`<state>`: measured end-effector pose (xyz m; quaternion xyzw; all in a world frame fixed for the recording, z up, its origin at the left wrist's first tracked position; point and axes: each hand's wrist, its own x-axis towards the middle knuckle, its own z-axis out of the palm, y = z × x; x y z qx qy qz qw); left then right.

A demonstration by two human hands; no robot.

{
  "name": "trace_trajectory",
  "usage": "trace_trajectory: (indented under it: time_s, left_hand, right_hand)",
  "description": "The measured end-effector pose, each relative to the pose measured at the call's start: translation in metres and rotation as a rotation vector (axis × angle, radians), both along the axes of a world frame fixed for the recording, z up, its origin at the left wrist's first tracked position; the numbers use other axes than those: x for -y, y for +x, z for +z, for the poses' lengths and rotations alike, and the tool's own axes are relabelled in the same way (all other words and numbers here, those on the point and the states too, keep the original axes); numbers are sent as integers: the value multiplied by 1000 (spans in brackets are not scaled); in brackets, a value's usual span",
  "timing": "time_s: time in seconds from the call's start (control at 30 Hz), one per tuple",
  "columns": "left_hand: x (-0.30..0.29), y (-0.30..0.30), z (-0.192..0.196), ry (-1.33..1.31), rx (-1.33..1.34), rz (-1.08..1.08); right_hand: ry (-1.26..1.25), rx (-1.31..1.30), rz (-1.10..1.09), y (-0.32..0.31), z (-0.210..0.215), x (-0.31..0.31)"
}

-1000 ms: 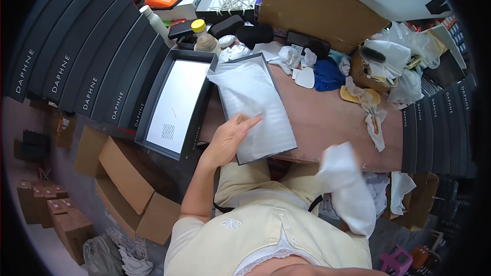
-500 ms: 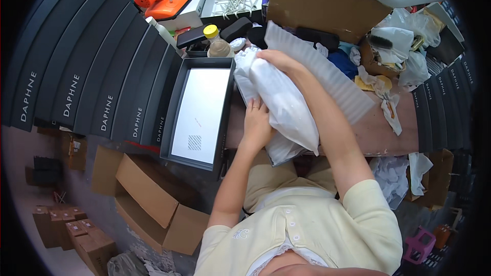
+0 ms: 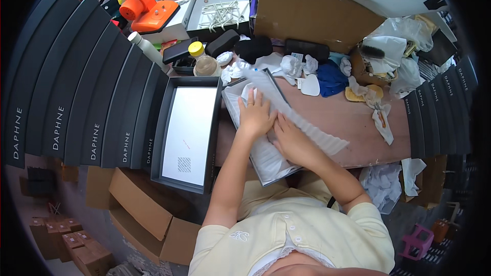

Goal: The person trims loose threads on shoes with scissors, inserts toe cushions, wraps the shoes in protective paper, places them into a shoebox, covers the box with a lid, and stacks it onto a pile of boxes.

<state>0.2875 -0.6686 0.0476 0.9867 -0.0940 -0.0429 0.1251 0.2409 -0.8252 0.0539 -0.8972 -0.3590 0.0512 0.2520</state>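
Observation:
In front of me a shallow dark-edged box (image 3: 262,183) lies at a slant, filled with white wrapping (image 3: 267,157). My left hand (image 3: 255,116) rests flat on the wrapping, fingers stretched out and a ring on one of them. Just to its right, my right hand (image 3: 295,140) lies with extended fingers on the wrapping and the near part of a ribbed white foam sheet (image 3: 314,129). That sheet runs along the box's right side and spreads over the table. What lies inside the wrapping is hidden. Neither hand grips anything.
Left of the box stands an open dark box (image 3: 207,133) with a white inner face, beside a row of dark shoe boxes (image 3: 110,102). Behind are a yellow-capped bottle (image 3: 196,49), an orange machine (image 3: 153,13) and a large carton (image 3: 312,13). More dark boxes (image 3: 440,110) stand right.
The white wrapped bundle that my right hand held up is down in the box. Both hands now lie flat over it, and the foam sheet has come nearer, along the box's right side.

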Motion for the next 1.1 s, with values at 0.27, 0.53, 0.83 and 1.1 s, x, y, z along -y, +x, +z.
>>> trace_trajectory:
  time_s: [0.27,0.53,0.83,1.1]
  left_hand:
    - [-27,-28,-2,-1000,278,267]
    - [12,-132,41,-208,320,273]
    - [12,-161,13,9,143,167]
    - [8,-172,23,1,186,-1]
  right_hand:
    - [952,-97,-151,-16,124,100]
    - [86,474,366,60,-2,-39]
    - [-57,144,331,89,-16,-76]
    - [-321,424,315,102,-12,-123]
